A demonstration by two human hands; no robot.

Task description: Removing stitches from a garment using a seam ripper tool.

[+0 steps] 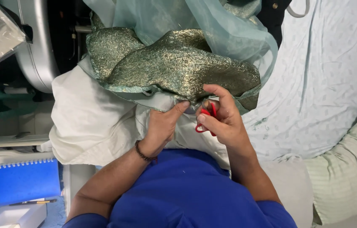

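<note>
A glittery green-gold fabric (178,63) lies bunched over white cloth (94,122) in front of me, with sheer pale teal netting (195,21) draped behind it. My left hand (163,126) pinches the near edge of the green fabric between thumb and fingers; a dark bead bracelet is on that wrist. My right hand (222,116) grips small red-handled scissors (206,120), its fingers through the loops, the blades hidden at the fabric's edge right beside my left thumb.
A patterned light sheet (330,76) covers the right side, with a pale green striped pillow (347,169) below it. At the left stand a grey curved machine part (39,46), a blue spiral notebook (26,179) with a pen (33,202), and a white box (14,215).
</note>
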